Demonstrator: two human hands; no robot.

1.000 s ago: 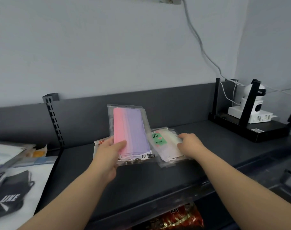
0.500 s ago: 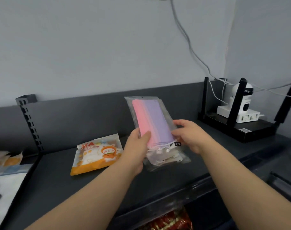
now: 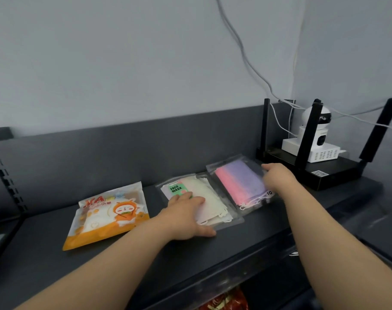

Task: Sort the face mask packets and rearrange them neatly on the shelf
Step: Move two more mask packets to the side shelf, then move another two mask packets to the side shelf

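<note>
Pink-and-purple packet now down flat, third in the row

A moment ago you held the clear packet of pink and purple masks up in both hands; now it lies on the dark grey metal shelf at 1 o'clock, edge overlapping the clear packet of pale cream masks with a green label at 12, so sorting looks nearly finished. Your right hand rests fingers-flat on it, your left hand is spread on the cream one. The orange cartoon-printed packet sits apart at 10, with bare shelf around it; the black router with upright antennas crowds 2 o'clock
</note>
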